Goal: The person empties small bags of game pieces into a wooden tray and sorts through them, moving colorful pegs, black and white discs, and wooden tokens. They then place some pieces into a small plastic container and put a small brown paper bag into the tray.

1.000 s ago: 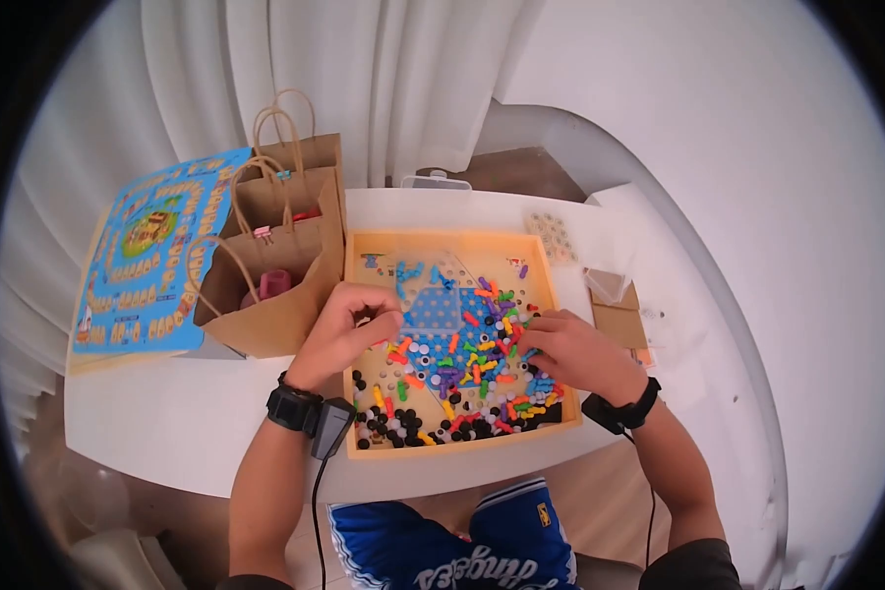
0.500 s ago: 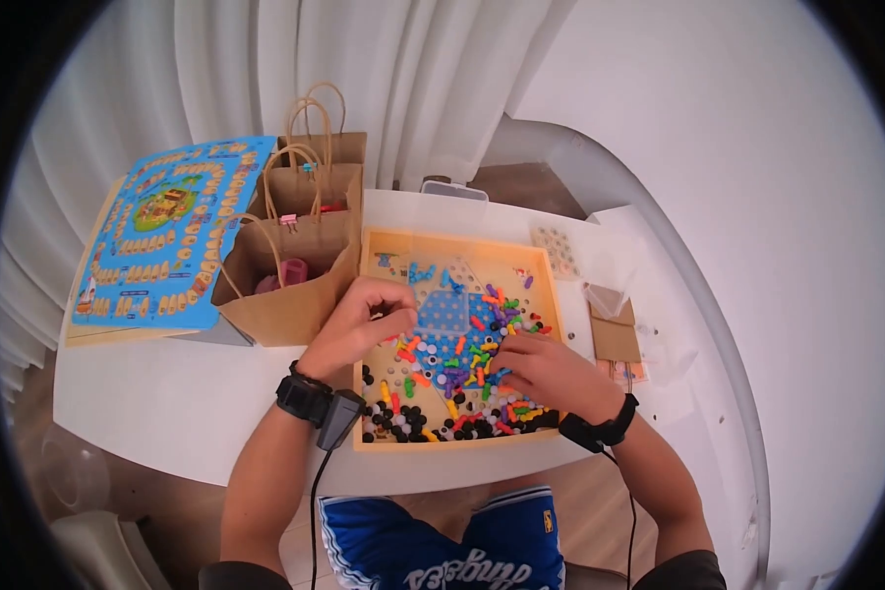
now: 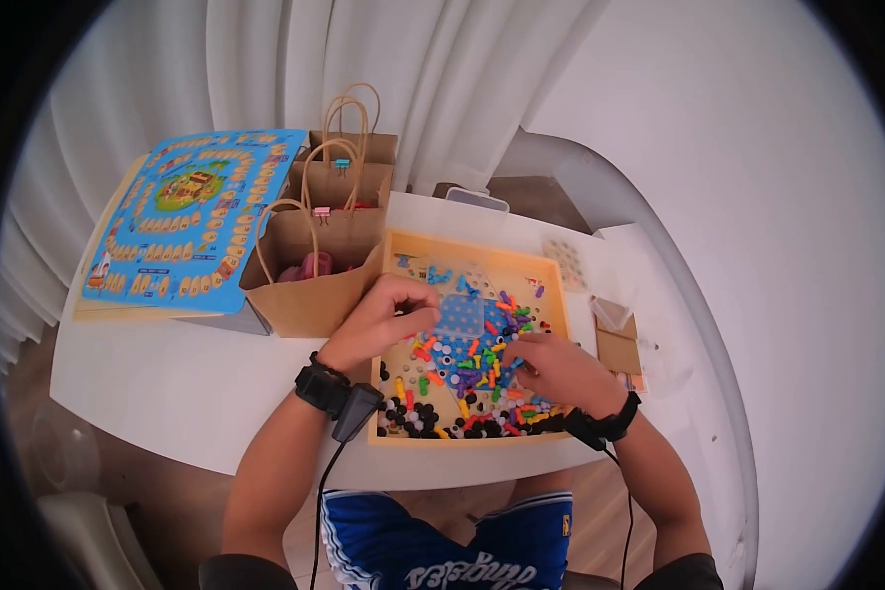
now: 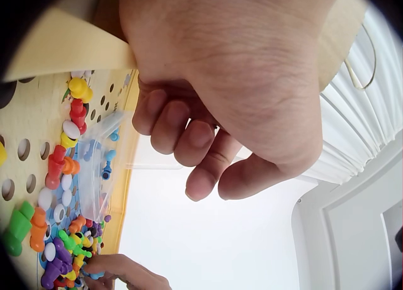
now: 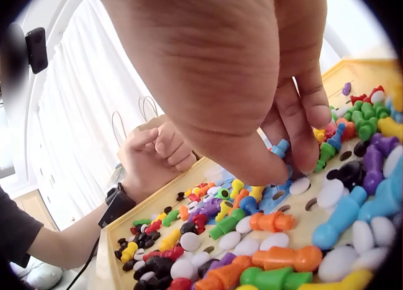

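A shallow wooden tray [image 3: 462, 442] holds many small coloured pegs and black and white discs. My right hand [image 3: 567, 374] reaches down over its right half. In the right wrist view, a light blue peg [image 5: 281, 148] is pinched between the thumb and fingers of that hand. My left hand [image 3: 395, 313] hovers above the tray's left edge, fingers loosely curled, with nothing visible in them. Just right of it lies a clear plastic box [image 3: 460, 317] on the blue-printed board with holes. Blue pegs [image 3: 439, 276] are at the box's far end.
Paper bags [image 3: 315, 305] stand left of the tray, beside a blue game board [image 3: 187, 216]. A sheet of round pieces [image 3: 565, 264], a small clear container [image 3: 612, 313] and a brown card [image 3: 617, 350] lie to the right. Pegs and discs crowd the tray's near side.
The right hand has moved left and toward me from the tray's right side to over the pegs nearer the middle. The left hand stays by the left edge; the head view has shifted.
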`<action>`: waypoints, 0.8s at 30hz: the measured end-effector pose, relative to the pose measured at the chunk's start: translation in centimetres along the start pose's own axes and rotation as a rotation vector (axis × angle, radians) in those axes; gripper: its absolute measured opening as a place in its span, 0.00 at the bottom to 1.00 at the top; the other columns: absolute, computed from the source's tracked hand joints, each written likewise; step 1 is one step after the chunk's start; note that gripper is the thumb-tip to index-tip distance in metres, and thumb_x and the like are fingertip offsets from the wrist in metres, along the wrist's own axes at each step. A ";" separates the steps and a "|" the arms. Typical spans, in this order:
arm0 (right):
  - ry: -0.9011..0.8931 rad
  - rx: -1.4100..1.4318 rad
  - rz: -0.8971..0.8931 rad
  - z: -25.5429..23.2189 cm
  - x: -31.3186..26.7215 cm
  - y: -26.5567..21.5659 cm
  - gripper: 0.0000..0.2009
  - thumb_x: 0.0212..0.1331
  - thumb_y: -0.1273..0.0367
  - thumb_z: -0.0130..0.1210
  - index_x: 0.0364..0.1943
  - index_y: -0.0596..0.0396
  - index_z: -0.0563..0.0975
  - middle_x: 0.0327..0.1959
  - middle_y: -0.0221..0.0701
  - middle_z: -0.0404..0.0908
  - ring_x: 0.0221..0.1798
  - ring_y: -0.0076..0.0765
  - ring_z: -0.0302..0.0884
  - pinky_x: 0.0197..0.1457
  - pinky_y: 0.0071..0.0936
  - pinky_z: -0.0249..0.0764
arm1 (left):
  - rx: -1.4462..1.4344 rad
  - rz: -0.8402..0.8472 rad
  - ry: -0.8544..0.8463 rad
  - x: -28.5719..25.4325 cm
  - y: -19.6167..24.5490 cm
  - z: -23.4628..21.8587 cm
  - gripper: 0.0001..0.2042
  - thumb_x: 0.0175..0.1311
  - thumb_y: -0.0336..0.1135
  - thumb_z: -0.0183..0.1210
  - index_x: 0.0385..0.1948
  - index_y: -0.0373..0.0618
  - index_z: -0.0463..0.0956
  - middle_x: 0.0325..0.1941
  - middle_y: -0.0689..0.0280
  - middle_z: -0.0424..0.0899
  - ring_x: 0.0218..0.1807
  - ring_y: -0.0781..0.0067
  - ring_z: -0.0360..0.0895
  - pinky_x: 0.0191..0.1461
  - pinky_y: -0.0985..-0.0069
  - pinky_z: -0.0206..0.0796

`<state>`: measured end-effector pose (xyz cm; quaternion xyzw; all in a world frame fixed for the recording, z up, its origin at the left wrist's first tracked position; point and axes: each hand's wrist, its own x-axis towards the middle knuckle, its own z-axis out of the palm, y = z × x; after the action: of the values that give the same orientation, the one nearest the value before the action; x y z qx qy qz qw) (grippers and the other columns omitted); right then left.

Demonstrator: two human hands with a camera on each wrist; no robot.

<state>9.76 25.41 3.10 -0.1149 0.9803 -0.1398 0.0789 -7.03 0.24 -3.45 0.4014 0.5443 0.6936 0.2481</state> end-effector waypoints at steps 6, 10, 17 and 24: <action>0.110 0.197 0.002 -3.1 2.4 -0.8 0.10 0.59 0.77 0.62 0.45 0.57 0.81 0.41 0.37 0.85 0.40 0.40 0.85 0.45 0.32 0.80 | -0.013 -0.015 -0.009 0.0 0.4 0.2 0.10 0.65 0.29 0.61 0.23 0.39 0.73 0.20 0.75 0.70 0.26 0.87 0.64 0.33 0.80 0.56; 0.327 0.255 -0.099 -2.6 5.3 -1.7 0.09 0.59 0.77 0.62 0.43 0.57 0.81 0.38 0.36 0.85 0.39 0.40 0.85 0.45 0.32 0.80 | -0.008 0.003 -0.014 0.1 0.4 0.1 0.10 0.65 0.29 0.61 0.23 0.39 0.73 0.20 0.75 0.70 0.27 0.87 0.64 0.34 0.80 0.56; 0.090 0.150 -0.033 -1.2 2.5 -1.3 0.08 0.58 0.77 0.63 0.41 0.59 0.81 0.38 0.38 0.84 0.41 0.43 0.84 0.45 0.36 0.80 | -0.006 -0.015 -0.020 -0.1 0.6 0.0 0.09 0.64 0.29 0.61 0.24 0.38 0.74 0.21 0.74 0.74 0.26 0.87 0.66 0.33 0.80 0.57; 0.003 0.162 0.000 1.0 0.0 -2.3 0.09 0.56 0.75 0.67 0.40 0.58 0.81 0.34 0.37 0.83 0.38 0.43 0.84 0.43 0.37 0.79 | -0.037 0.013 -0.012 0.1 0.3 0.2 0.09 0.65 0.29 0.60 0.24 0.38 0.74 0.21 0.73 0.75 0.26 0.87 0.67 0.32 0.80 0.58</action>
<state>10.38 23.00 2.82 -0.1081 0.9659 -0.2187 0.0864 -6.89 0.33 -3.10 0.4042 0.5275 0.7027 0.2542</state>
